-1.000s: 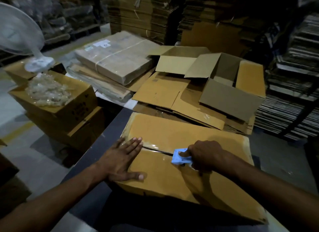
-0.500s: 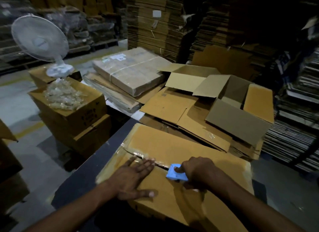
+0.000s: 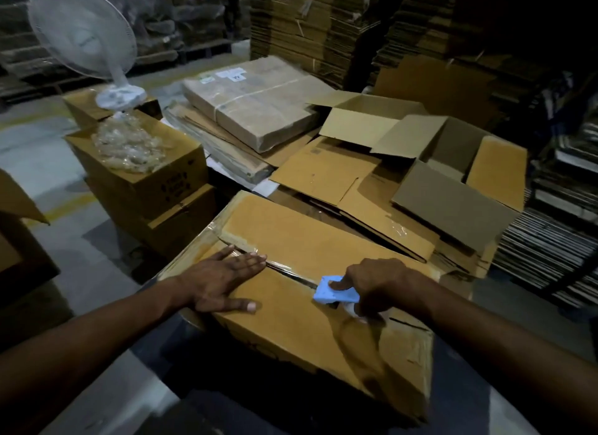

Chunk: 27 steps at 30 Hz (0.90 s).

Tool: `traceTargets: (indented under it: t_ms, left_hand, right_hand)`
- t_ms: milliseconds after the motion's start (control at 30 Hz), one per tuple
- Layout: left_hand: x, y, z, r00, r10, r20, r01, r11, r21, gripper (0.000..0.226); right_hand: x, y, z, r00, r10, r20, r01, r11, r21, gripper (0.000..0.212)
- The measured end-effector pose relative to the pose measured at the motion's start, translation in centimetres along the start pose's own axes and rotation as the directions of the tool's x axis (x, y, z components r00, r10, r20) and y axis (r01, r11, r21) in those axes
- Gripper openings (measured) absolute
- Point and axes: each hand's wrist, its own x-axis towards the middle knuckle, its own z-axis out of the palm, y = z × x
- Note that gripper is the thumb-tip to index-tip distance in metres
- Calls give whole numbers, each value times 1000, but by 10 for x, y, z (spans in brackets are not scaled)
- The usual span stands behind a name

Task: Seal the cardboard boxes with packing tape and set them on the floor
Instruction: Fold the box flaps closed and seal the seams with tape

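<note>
One cardboard box [image 3: 310, 240] lies lengthwise, seam running left-right.

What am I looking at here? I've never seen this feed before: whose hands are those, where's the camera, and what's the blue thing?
There is no machine here: a person works with bare hands, and the single camera sits on their head, looking forward and down. The left hand lies flat on the box, fingers straight, pressing the flaps beside the seam. The right hand grips a blue tape dispenser on that seam; clear tape already shines along the seam's far part near the left hand. Beyond lie flattened cardboard, an open box and a wrapped bundle. To the left a white fan stands on stacked boxes.
</note>
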Motion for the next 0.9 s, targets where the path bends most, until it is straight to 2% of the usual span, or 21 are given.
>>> traceTargets:
  t_ms: [133, 233, 300, 400, 500, 600, 733, 900]
  left_hand:
    - [0, 5, -1, 1000, -8, 13, 7, 1000, 9, 100]
    - [1, 23, -6, 997, -71, 44, 69, 997, 35, 111]
    - [8, 45, -12, 995, -96, -12, 96, 995, 4, 116]
    - [38, 95, -12, 995, 5, -103, -7, 1000, -25, 116]
    - [62, 136, -1, 997, 33, -67, -40, 994, -106, 117]
    - [61, 136, 1, 998, -22, -60, 12, 988, -157, 114]
    - [56, 126, -3, 1000, -7, -29, 5, 995, -99, 112]
    - [55, 126, -1, 1000, -17, 14, 18, 996, -82, 114]
  right_hand:
    - [-8, 5, 24, 994, -27, -107, 22, 999, -41, 69]
    - [1, 5, 30, 988, -7, -156, 6, 1000, -6, 63]
    - [3, 7, 29, 988, -2, -156, 4, 1000, 11, 63]
    - [4, 5, 30, 987, -9, -161, 9, 1000, -4, 63]
    - [5, 2, 32, 985, -1, -171, 2, 1000, 6, 61]
    - [8, 2, 31, 986, -29, -162, 33, 999, 24, 63]
    - [8, -6, 22, 986, -58, -153, 58, 998, -3, 62]
    - [0, 4, 22, 996, -51, -68, 48, 997, -52, 60]
